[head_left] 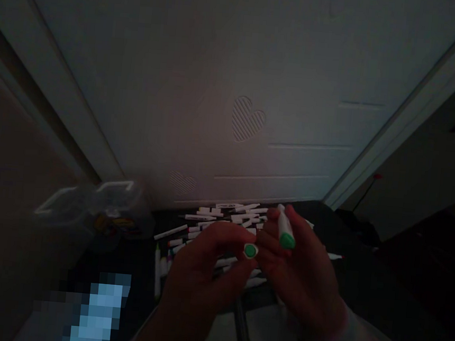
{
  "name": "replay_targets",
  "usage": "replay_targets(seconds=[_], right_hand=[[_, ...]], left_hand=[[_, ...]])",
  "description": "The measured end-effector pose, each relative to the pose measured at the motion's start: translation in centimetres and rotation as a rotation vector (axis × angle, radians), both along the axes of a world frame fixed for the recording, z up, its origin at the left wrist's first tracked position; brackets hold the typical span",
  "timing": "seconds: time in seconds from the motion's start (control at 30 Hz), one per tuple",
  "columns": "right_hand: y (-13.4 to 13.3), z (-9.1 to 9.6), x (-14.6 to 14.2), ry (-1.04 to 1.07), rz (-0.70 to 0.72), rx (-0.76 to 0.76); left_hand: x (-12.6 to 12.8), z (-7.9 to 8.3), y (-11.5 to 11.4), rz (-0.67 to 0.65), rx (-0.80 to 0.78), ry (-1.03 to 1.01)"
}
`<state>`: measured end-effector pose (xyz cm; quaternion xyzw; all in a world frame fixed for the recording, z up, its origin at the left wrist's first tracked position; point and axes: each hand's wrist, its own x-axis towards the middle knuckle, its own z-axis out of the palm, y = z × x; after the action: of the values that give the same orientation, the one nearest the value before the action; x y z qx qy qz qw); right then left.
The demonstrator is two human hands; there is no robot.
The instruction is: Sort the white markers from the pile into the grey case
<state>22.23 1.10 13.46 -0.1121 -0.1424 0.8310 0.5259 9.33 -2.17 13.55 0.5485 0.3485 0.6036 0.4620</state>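
My left hand (205,280) pinches a small white piece with a round green end (250,251) between thumb and forefinger. It points at me end-on, so whether it is a whole marker or only part of one is hard to tell. In my right hand (301,278), palm turned up, the fingers hold a white marker with a green end (286,235), tilted with its green end towards me. Behind and beneath both hands, several white markers (171,232) lie loosely on the dark tabletop. My hands hide some of them.
Clear plastic containers (123,204) stand at the left, with yellowish items inside. A white panel with embossed hearts (248,120) rises behind the table. Below my hands are pale flat surfaces with a dark strip (241,328) between them. A bright pixelated patch (99,308) is lower left.
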Motion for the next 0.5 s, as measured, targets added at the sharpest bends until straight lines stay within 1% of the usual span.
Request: replay_targets(seconds=[0.1,0.2,0.37,0.5], right_hand=[[-0.55,-0.25,-0.49,0.002,0.013,-0.09],[-0.94,-0.49,-0.86,-0.034,0.002,-0.156],[-1.0,-0.62,-0.99,-0.018,0.029,-0.208],[-0.92,-0.64,-1.03,-0.016,0.036,-0.231]], left_hand=[[-0.31,-0.29,-0.02,0.04,0.147,0.184],[-0.24,-0.81,0.24,0.05,0.23,0.292],[0.08,-0.94,0.46,0.098,0.317,0.375],[0.14,-0.8,0.4,0.098,0.352,0.354]])
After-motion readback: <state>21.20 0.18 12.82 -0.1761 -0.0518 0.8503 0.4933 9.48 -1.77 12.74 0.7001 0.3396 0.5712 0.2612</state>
